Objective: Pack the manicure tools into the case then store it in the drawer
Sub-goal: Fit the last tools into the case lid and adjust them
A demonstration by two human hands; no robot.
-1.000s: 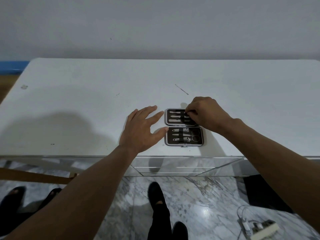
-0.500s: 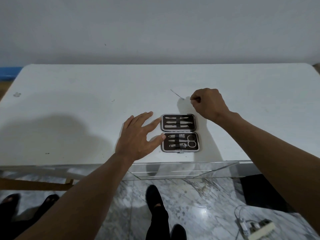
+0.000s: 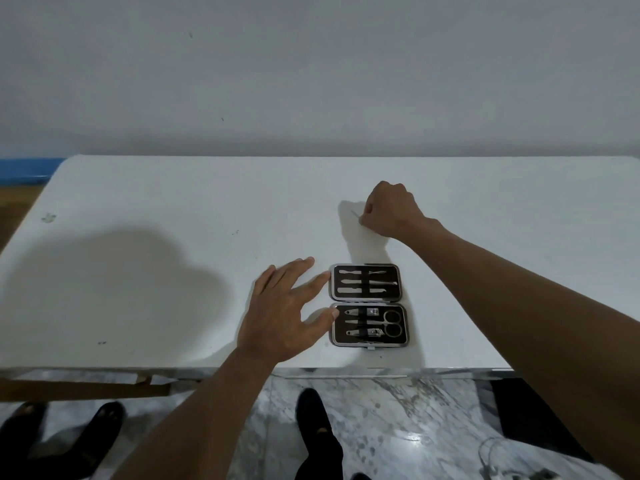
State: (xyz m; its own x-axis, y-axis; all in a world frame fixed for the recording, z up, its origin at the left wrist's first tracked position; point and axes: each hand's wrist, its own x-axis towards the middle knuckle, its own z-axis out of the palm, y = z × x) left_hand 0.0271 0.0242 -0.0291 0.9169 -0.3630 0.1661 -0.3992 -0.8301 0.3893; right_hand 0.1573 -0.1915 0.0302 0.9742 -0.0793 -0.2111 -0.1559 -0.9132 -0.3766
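— One piece left outside, seemingly: a thin metal tool [image 3: 355, 214] lying on the white counter [image 3: 173, 254], well beyond the open case [image 3: 369, 304].

— So still packing, not storing?

— Packing, by every sign. Right hand [image 3: 391, 211] curled into a loose fist, fingertips pinched down on the near end of that thin tool. Cannot tell whether lifted yet or only gripped; looks flat on the surface.

— And the other one?

— Left hand [image 3: 284, 313] spread wide and holding nothing, resting on the counter. Forefinger at the left edge of the far half of the case, thumb tip at the left edge of the near half. Steadying it, most likely.

— Case itself?

— Flat open near the front edge of the counter, both halves lined with silver tools under dark straps; scissors and clippers in the near half.

— Next move?

— Probably lifting the thin tool clear, carrying it back to the case, and sliding it under a free strap. Calls for a fine grip, given how slim and flat. Then closing the halves. Drawer not clearly made out; perhaps the clear front below the counter edge.

— Any brand, label, lettering?

— None readable. Nothing printed visible on case, tools or counter.
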